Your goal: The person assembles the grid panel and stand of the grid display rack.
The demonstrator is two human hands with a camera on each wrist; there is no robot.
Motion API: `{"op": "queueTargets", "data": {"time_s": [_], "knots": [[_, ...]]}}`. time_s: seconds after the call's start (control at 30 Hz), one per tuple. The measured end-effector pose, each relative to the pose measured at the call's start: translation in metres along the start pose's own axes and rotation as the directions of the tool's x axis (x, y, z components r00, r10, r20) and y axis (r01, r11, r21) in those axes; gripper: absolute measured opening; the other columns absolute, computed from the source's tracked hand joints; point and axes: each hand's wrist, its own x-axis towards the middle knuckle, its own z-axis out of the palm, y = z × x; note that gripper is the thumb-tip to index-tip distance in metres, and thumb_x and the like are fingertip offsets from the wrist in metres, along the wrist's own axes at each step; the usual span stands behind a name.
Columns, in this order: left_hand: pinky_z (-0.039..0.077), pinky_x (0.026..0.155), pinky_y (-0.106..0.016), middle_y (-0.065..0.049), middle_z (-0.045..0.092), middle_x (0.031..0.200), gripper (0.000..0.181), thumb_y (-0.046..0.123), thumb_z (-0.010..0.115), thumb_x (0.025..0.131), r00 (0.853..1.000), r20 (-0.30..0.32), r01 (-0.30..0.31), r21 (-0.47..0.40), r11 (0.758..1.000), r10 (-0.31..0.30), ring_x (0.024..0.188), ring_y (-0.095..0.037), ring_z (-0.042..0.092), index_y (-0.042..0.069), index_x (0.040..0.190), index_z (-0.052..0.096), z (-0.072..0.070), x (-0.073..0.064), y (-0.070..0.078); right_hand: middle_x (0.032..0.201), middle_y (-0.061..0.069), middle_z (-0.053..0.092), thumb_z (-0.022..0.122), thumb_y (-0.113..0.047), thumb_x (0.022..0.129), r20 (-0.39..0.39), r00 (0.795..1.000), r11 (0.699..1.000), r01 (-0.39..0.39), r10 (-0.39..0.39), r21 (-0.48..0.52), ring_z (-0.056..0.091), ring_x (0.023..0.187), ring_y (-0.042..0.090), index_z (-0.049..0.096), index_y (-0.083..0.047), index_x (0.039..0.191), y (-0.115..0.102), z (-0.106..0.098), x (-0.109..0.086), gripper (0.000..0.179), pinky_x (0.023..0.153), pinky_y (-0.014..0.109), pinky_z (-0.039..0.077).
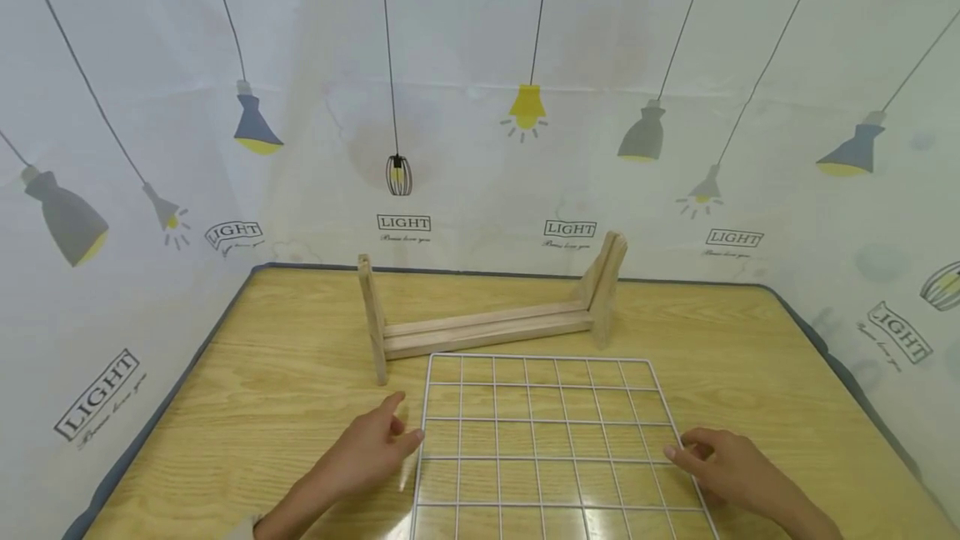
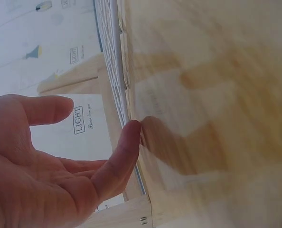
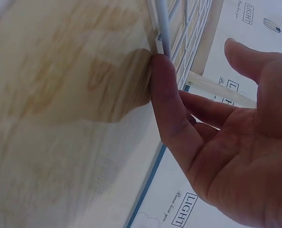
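A white wire grid panel (image 1: 547, 440) lies flat on the wooden-topped table, its near end cut off by the head view's lower edge. On its left side my left hand (image 1: 371, 448) is spread, index finger extended. A fingertip (image 2: 131, 128) meets the tabletop at the grid's rim, while the thumb stands apart. By the right rim is my right hand (image 1: 731, 469), fingers loosely bent; in the right wrist view one fingertip (image 3: 162, 64) touches the edge and the thumb stays clear of it. Neither hand pinches the grid.
Behind the grid stands a wooden frame (image 1: 487, 332), with a low double-railed crossbar between two upright end pieces. The wood-grain table (image 1: 255, 357) is bordered by pale walls (image 1: 465, 40) printed with hanging lamps and the word LIGHT.
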Motion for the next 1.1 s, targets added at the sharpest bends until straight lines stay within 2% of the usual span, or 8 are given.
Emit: {"op": "queueTargets", "data": {"time_s": [0.2, 0.47, 0.57, 0.7, 0.8, 1.0, 1.1], "knots": [[0.057, 0.079, -0.048, -0.017, 0.066, 0.111, 0.071, 0.030, 0.065, 0.095, 1.000, 0.022, -0.003, -0.019, 1.000, 0.004, 0.099, -0.032, 0.066, -0.010, 0.145, 0.036, 0.0018, 0.0009, -0.0026, 0.093, 0.006, 0.066, 0.060, -0.041, 0.097, -0.012, 0.998, 0.998, -0.059, 0.059, 0.009, 0.060, 0.066, 0.014, 0.059, 0.010, 0.123, -0.0001, 0.0025, 0.0006, 0.057, 0.057, 0.027, 0.051], [0.055, 0.069, -0.033, -0.010, 0.067, 0.102, 0.073, 0.027, 0.063, 0.096, 0.995, 0.094, -0.033, -0.094, 0.995, 0.042, 0.081, -0.016, 0.062, -0.016, 0.144, 0.031, 0.0019, 0.0006, -0.0020, 0.093, 0.007, 0.068, 0.061, -0.040, 0.097, -0.021, 0.999, 0.999, -0.040, 0.040, 0.014, 0.061, 0.066, 0.014, 0.060, 0.010, 0.122, 0.0028, 0.0035, 0.0017, 0.056, 0.056, 0.026, 0.052], [0.056, 0.063, -0.031, -0.010, 0.066, 0.097, 0.073, 0.026, 0.062, 0.097, 0.993, 0.111, -0.014, -0.153, 0.988, 0.031, 0.072, -0.017, 0.062, -0.016, 0.145, 0.028, 0.0020, -0.0001, -0.0006, 0.093, 0.008, 0.068, 0.061, -0.040, 0.097, -0.020, 0.999, 0.999, -0.041, 0.041, 0.022, 0.061, 0.066, 0.014, 0.059, 0.011, 0.122, 0.0024, 0.0040, 0.0023, 0.057, 0.056, 0.027, 0.052], [0.059, 0.060, -0.031, -0.012, 0.063, 0.094, 0.072, 0.022, 0.062, 0.098, 0.991, 0.136, 0.043, -0.250, 0.967, -0.009, 0.064, -0.018, 0.061, -0.015, 0.147, 0.025, 0.0044, 0.0002, 0.0004, 0.092, 0.008, 0.067, 0.061, -0.039, 0.097, -0.014, 0.998, 0.997, -0.056, 0.057, 0.048, 0.061, 0.065, 0.015, 0.058, 0.011, 0.123, 0.0012, 0.0048, 0.0026, 0.057, 0.054, 0.027, 0.053], [0.060, 0.061, -0.032, -0.014, 0.062, 0.098, 0.070, 0.021, 0.062, 0.097, 0.992, 0.127, 0.061, -0.280, 0.958, -0.025, 0.066, -0.018, 0.062, -0.015, 0.147, 0.027, 0.0068, 0.0008, 0.0006, 0.093, 0.007, 0.067, 0.062, -0.040, 0.096, -0.018, 0.997, 0.997, -0.068, 0.069, 0.030, 0.061, 0.065, 0.015, 0.058, 0.011, 0.124, -0.0001, 0.0050, 0.0029, 0.058, 0.056, 0.028, 0.053], [0.060, 0.063, -0.032, -0.017, 0.063, 0.101, 0.064, 0.019, 0.057, 0.099, 0.992, 0.121, 0.070, -0.316, 0.946, -0.033, 0.074, -0.019, 0.062, -0.019, 0.143, 0.030, 0.0096, 0.0040, 0.0011, 0.095, 0.004, 0.069, 0.062, -0.043, 0.096, -0.059, 0.997, 0.993, -0.059, 0.054, -0.102, 0.062, 0.080, 0.015, 0.060, 0.010, 0.121, -0.0022, 0.0050, 0.0031, 0.059, 0.068, 0.036, 0.055], [0.060, 0.063, -0.030, -0.016, 0.062, 0.096, 0.060, 0.018, 0.054, 0.101, 0.990, 0.136, 0.072, -0.319, 0.945, -0.029, 0.074, -0.019, 0.061, -0.021, 0.141, 0.033, 0.0097, 0.0050, 0.0001, 0.092, 0.002, 0.069, 0.063, -0.042, 0.095, -0.063, 0.995, 0.993, -0.076, 0.071, -0.088, 0.061, 0.078, 0.014, 0.059, 0.011, 0.123, -0.0021, 0.0068, 0.0026, 0.060, 0.064, 0.032, 0.053]]}}
